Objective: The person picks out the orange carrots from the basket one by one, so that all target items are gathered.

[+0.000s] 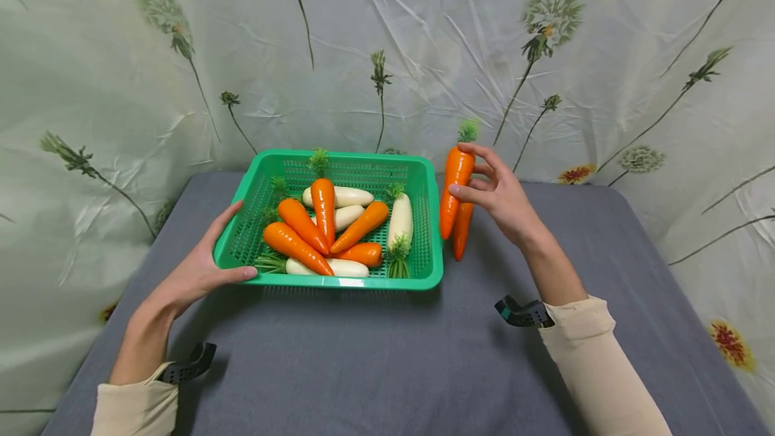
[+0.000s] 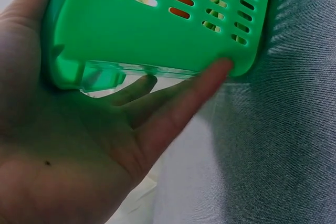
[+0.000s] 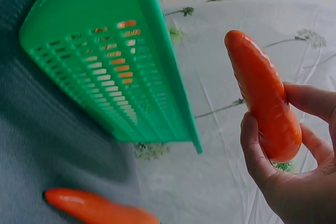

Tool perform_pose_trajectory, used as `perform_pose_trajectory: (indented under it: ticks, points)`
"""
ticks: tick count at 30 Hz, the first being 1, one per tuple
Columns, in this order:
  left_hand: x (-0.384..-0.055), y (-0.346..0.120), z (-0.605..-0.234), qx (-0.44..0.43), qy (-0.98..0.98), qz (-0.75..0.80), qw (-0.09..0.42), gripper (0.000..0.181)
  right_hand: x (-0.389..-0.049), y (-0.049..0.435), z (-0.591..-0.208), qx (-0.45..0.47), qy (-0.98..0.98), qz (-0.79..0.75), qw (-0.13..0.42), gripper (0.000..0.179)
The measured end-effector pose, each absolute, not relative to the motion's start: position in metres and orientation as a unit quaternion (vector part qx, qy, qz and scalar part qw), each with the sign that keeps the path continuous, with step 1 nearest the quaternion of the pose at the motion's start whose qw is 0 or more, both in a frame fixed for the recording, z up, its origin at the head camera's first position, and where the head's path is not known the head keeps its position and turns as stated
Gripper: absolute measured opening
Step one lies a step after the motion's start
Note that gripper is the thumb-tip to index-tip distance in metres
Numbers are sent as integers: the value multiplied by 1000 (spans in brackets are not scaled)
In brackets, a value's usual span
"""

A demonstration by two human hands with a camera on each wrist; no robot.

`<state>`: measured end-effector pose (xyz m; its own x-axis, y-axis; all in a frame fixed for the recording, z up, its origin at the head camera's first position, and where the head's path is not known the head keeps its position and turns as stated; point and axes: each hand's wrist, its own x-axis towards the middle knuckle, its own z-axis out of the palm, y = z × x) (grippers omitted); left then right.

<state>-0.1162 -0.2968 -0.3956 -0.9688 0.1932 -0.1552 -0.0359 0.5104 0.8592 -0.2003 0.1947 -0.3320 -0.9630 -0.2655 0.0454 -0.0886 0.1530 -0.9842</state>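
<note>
My right hand (image 1: 502, 197) pinches an orange carrot (image 1: 457, 170) between thumb and fingers, just off the right side of a green plastic basket (image 1: 432, 274). The right wrist view shows this carrot (image 3: 262, 98) raised above the table, its green top partly hidden by the hand. Below it, a second carrot (image 1: 461, 231) lies on the table. At the basket's front left corner, my left hand (image 1: 194, 274) holds the rim, with the thumb along the front and fingers along the side. Inside are several carrots (image 1: 297, 247) and several white radishes (image 1: 399, 221) with green tops.
A grey cloth (image 1: 375, 362) covers the table under the basket. Behind and at both sides hangs a pale curtain (image 1: 436, 39) printed with dandelions. Black bands (image 1: 523, 313) sit at both wrists.
</note>
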Motion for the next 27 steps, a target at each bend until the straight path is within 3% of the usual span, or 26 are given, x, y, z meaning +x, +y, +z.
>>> perform_pose_trajectory:
  ticks: [27]
  points:
    - [-115, -297, -395, 47, 861, 493, 115, 116, -190, 259, -375, -58, 771, -629, 76, 78]
